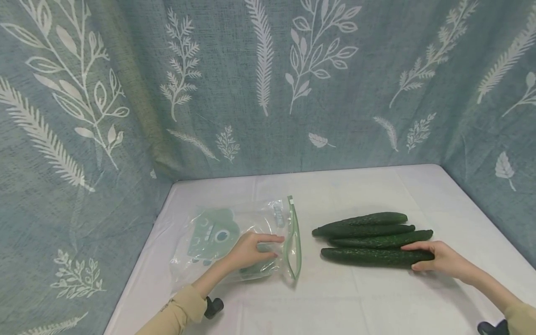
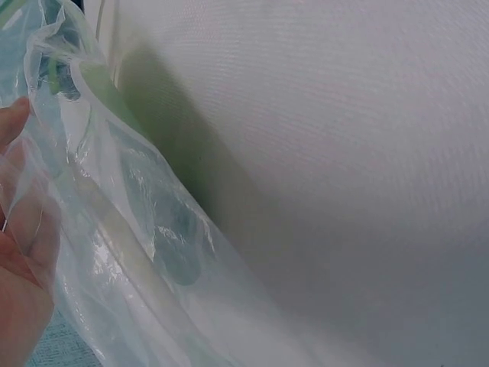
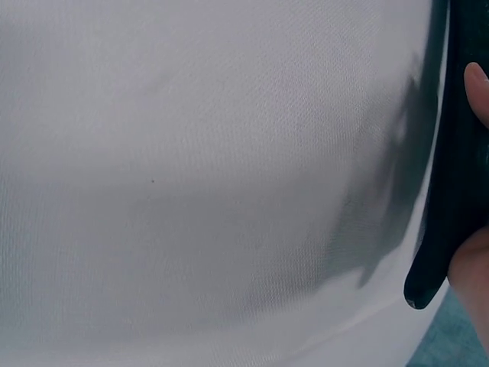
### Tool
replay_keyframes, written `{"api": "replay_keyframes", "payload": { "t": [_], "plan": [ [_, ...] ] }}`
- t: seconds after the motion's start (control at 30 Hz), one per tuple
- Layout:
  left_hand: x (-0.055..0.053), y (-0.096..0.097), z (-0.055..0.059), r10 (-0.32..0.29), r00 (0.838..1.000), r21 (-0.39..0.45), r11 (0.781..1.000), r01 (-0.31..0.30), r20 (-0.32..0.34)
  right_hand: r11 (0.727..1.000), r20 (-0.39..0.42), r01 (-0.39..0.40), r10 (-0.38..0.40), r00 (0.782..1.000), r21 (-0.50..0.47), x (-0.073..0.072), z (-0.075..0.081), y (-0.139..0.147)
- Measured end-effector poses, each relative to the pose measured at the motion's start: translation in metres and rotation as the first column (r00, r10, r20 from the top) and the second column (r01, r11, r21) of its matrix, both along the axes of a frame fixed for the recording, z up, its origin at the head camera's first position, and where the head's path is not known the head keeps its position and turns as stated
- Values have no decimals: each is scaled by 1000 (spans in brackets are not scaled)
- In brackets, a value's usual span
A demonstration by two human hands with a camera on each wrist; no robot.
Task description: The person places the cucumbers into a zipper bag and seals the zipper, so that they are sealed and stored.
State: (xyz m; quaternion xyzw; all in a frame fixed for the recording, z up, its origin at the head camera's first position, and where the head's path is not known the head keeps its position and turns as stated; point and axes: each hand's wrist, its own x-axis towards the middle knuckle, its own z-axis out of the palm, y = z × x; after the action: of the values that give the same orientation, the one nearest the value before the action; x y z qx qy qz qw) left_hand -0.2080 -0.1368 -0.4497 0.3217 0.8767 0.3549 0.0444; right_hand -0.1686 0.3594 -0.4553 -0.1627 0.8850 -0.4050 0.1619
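Observation:
A clear zip-top bag (image 1: 268, 218) with a green zip edge and a printed teal cartoon figure lies on the left of the table. Its mouth gapes in a narrow loop on the right side. My left hand (image 1: 248, 251) holds the bag's plastic near that mouth; in the left wrist view, film partly covers the fingers (image 2: 14, 121). A dull green patch shows through the plastic below the hand; what it is, I cannot tell. With thumb and fingers on either side, my right hand (image 1: 445, 263) grips the right end of the nearest cucumber (image 1: 368, 257).
Behind the gripped cucumber, several more cucumbers (image 1: 368, 230) lie side by side. All rest on a white-covered table (image 1: 335, 302). Blue-green leaf-print curtains (image 1: 234, 93) hang along its back and sides.

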Motion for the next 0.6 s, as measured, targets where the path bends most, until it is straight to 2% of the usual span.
{"api": "replay_keyframes", "payload": {
  "t": [0.17,0.33,0.6],
  "plan": [
    [0,0,0,3,1000,5,1000,-3,-2,999,-57,7,-5,998,42,2,1,0],
    [0,0,-1,10,1000,-2,1000,-10,-11,997,-53,36,-33,998,72,5,3,-2],
    [1,0,1,9,1000,9,1000,-9,11,992,-66,96,-90,994,80,4,10,-9]
  ]
}}
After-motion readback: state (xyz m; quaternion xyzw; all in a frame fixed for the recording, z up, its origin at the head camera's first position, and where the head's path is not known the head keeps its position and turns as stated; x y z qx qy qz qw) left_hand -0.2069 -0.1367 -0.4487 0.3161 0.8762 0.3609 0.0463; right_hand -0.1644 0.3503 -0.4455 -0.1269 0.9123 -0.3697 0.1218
